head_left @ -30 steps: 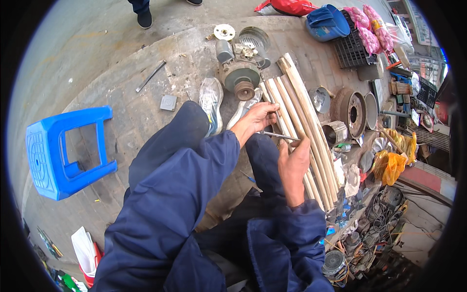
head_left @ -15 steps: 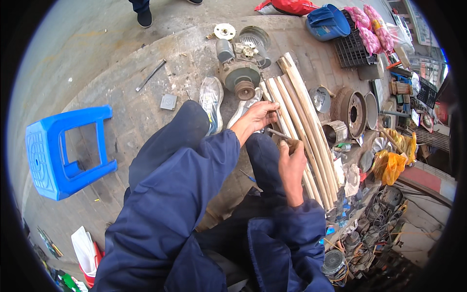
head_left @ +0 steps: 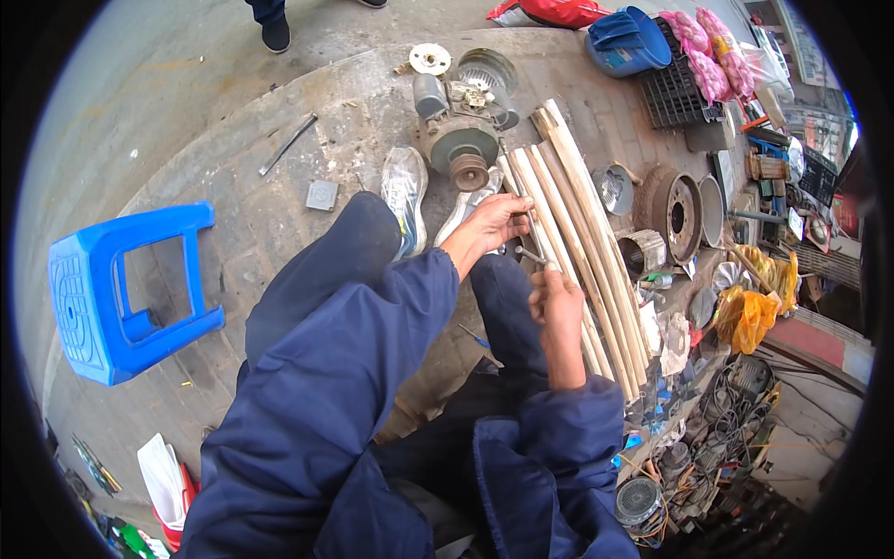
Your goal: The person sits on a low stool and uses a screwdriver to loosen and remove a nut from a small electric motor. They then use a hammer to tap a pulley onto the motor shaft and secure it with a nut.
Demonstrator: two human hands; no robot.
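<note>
Near the middle, my left hand (head_left: 495,222) is closed at the edge of several pale, long wooden strips (head_left: 587,233); what its fingertips grip is too small to make out. Below it, my right hand (head_left: 557,312) is closed on a slim metal tool (head_left: 533,256), which slants up toward my left hand. Beyond both hands stands a greenish electric motor (head_left: 458,140) with a rusty pulley, between and beyond my shoes (head_left: 403,196). A small grey square plate (head_left: 322,196) and a dark metal bar (head_left: 287,144) lie left of the motor.
A blue plastic stool (head_left: 88,307) is at left. At right are a rusty wheel rim (head_left: 666,224), a blue bucket (head_left: 626,51), a black crate (head_left: 670,102), yellow bags (head_left: 750,321) and tangled cables with parts (head_left: 736,429). Another person's shoe (head_left: 277,37) shows at top.
My right hand has shifted slightly and turned; the slim tool in it has swung from nearly level to a steeper slant. My left hand stays in about the same place.
</note>
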